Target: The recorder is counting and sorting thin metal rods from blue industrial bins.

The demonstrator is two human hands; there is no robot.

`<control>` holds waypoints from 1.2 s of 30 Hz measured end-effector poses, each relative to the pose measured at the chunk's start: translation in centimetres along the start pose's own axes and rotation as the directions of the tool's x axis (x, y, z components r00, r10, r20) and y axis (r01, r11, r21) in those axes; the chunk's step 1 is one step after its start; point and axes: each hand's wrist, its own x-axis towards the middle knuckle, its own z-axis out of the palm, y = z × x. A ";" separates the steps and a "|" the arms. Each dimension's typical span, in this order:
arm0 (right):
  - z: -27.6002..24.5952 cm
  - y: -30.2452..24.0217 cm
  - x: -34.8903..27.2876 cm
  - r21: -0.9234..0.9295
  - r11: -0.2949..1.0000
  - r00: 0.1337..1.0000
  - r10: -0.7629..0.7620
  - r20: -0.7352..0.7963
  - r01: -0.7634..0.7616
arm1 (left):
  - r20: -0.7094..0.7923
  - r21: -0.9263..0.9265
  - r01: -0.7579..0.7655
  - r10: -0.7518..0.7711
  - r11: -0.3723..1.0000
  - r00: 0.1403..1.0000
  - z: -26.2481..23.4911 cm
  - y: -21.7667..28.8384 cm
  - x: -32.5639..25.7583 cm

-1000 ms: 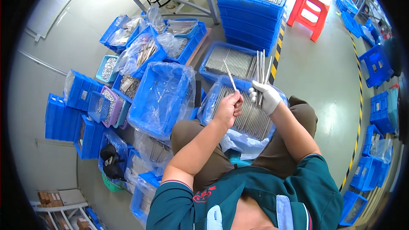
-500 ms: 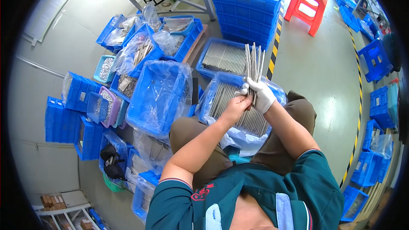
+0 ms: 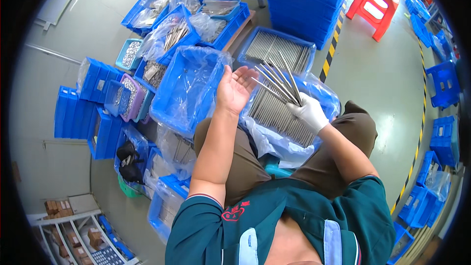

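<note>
My right hand (image 3: 310,113), in a white glove, is closed around the lower ends of several thin metal rods (image 3: 280,84). They fan out up and to the left. My bare left hand (image 3: 234,91) is open, palm up, with its fingers apart close to the rod tips. Nothing lies in that palm. Beneath the held rods, between my knees, a plastic-lined blue crate (image 3: 335,102) holds rows of similar rods (image 3: 279,122). Just beyond it stands another blue crate (image 3: 310,51) of rods. Left of my left hand is a large blue bin (image 3: 179,110) lined with clear plastic.
Stacked blue crates (image 3: 301,12) rise at the back, beside a striped floor line (image 3: 333,44) and a red stool (image 3: 373,10). Bins of small metal parts, including a purple basket (image 3: 140,98), crowd the left. More blue crates (image 3: 444,135) line the right.
My left hand has let go of the rods, moved left and opened palm up. The rods in my right hand have tipped left and fanned out. The view has shifted slightly.
</note>
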 end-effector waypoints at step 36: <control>0.5 0.1 0.8 -0.304 0.920 0.934 -0.310 -0.178 0.247 | 0.103 0.466 -0.398 0.398 0.790 0.912 2.4 -3.6 -0.8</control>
